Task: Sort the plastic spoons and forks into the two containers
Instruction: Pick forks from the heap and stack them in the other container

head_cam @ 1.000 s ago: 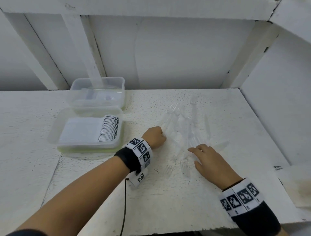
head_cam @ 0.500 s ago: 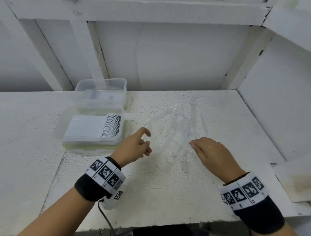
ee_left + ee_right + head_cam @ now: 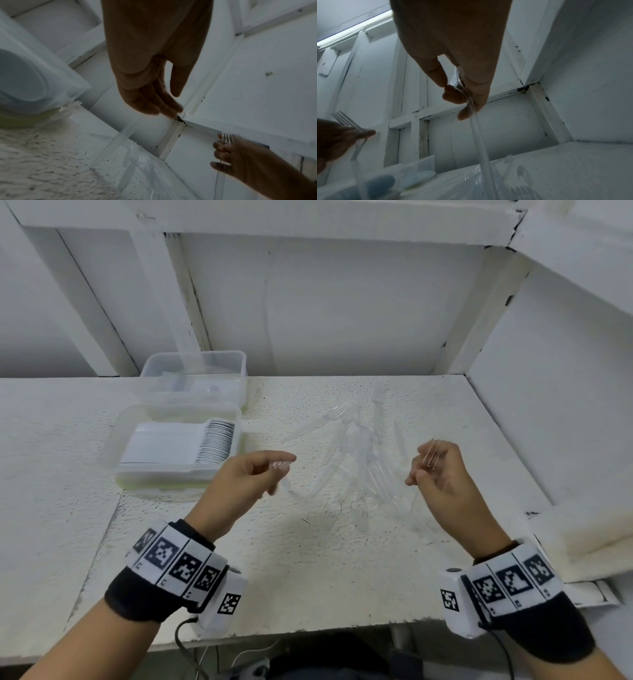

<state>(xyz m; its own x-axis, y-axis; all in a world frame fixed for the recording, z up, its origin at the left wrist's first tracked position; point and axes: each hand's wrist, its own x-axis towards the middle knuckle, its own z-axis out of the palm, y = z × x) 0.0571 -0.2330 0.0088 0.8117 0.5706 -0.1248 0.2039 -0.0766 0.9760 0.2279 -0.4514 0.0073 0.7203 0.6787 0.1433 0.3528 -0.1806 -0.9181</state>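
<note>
A loose pile of clear plastic forks and spoons (image 3: 356, 460) lies mid-table. My left hand (image 3: 274, 465) hovers left of it and pinches a clear fork (image 3: 282, 474); its tines (image 3: 344, 119) show in the right wrist view, its handle (image 3: 123, 135) hangs down. Right of the pile, my right hand (image 3: 426, 465) pinches another clear fork (image 3: 431, 455), tines up (image 3: 226, 136), handle (image 3: 479, 142) hanging down. Two clear containers stand at the back left: the near one (image 3: 113, 446) holds a neat stack of white cutlery (image 3: 205, 446), the far one (image 3: 195, 356) a few clear pieces.
A white wall with slanted beams closes the back, and a white side wall (image 3: 548, 405) bounds the table on the right. A pale board (image 3: 582, 539) lies at the right edge. The table's front edge (image 3: 308, 628) runs just below my wrists.
Both hands have lifted off the pile, each with a clear fork. The left hand drew back towards me and up; the right hand turned its fork tines-up.
</note>
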